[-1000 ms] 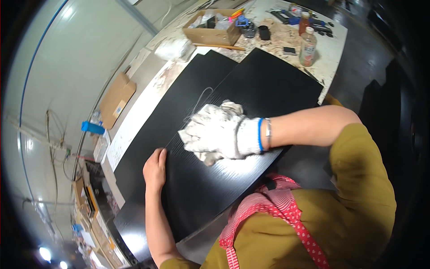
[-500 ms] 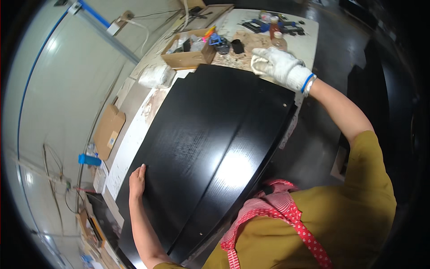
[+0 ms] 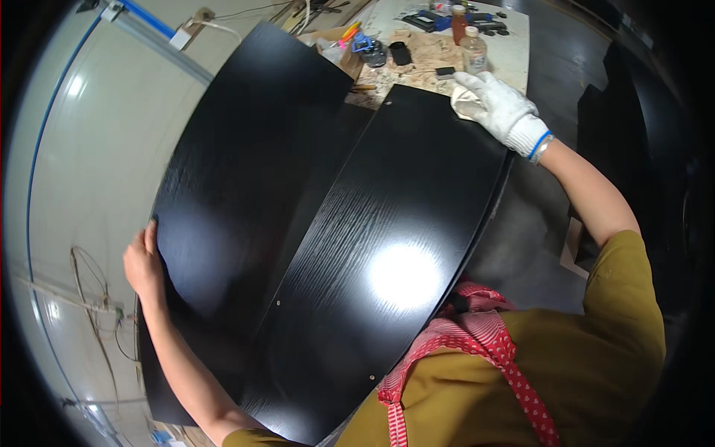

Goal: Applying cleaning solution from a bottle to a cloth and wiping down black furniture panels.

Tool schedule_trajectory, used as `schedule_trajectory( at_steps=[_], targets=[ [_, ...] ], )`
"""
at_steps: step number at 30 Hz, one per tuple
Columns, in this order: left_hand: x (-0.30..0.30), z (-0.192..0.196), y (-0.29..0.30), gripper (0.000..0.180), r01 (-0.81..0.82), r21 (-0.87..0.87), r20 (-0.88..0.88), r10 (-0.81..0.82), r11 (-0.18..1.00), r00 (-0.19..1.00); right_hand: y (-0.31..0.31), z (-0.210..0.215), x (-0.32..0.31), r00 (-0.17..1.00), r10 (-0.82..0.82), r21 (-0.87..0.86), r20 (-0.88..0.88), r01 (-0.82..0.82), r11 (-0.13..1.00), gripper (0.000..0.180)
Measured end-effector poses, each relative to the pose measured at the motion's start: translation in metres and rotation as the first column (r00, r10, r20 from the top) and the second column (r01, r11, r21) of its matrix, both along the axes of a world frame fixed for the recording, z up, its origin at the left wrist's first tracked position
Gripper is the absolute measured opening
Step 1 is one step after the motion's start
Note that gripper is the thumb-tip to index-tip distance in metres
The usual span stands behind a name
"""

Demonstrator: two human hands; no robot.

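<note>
A glossy black panel (image 3: 231,156) is raised and tilted on the left, its far end reaching over the cardboard box. My bare left hand (image 3: 144,264) grips its left edge, with the thumb on the face and the other fingers mostly hidden behind. Beside and below it lies a second black panel (image 3: 410,179), with small round fittings or holes near its edges and a bright light reflection. At its far right corner is my right hand (image 3: 506,115) in a white knit glove, its fingers closed round an off-white wad of cloth (image 3: 463,104).
Beyond the panels, the stained white worktable (image 3: 514,56) bears a clear bottle (image 3: 474,51), a reddish-brown bottle (image 3: 459,26), a dark jar (image 3: 370,51) and a black cup-like thing (image 3: 400,53). A cardboard box (image 3: 319,37) is partly covered. More dark panels (image 3: 614,134) stand at right.
The left panel has come up and shifted left with my left hand, uncovering more of the panel beside it. My right hand has moved slightly right and nearer, with the cloth.
</note>
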State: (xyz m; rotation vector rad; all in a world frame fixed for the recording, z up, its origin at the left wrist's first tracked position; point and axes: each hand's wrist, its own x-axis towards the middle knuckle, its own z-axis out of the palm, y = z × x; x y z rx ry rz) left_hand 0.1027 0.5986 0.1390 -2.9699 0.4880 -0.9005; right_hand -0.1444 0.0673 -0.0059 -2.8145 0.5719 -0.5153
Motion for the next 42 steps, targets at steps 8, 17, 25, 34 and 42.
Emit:
schedule_trajectory(
  at_steps=[8, 17, 25, 34, 42],
  targets=[
    [0.038, -0.029, -0.009, 0.053, -0.079, 0.081, 0.086, 0.072, 0.994, 0.994, -0.006, -0.015, 0.005, 1.000, 0.003, -0.049, -0.002, -0.003, 0.999, 0.051],
    [0.103, -0.138, -0.012, 0.056, 0.055, -0.088, -0.182, -0.071, 0.995, 0.981, 0.002, -0.010, 0.007, 1.000, -0.010, -0.055, -0.024, 0.009, 0.998, 0.053],
    [0.153, -0.202, -0.013, 0.057, 0.053, -0.097, -0.360, -0.085, 0.994, 0.929, -0.015, -0.025, 0.005, 0.998, 0.047, -0.104, 0.035, -0.044, 0.994, 0.051],
    [0.141, -0.257, -0.024, 0.066, 0.209, -0.201, -0.510, -0.285, 0.957, 0.811, -0.015, -0.032, 0.015, 0.997, 0.058, -0.066, 0.055, -0.055, 0.996, 0.053],
    [-0.002, -0.263, -0.068, 0.114, 0.526, 0.165, -0.776, -0.220, 0.834, 0.592, -0.046, -0.044, 0.008, 0.987, 0.098, 0.019, 0.128, -0.101, 0.995, 0.054]
  ],
)
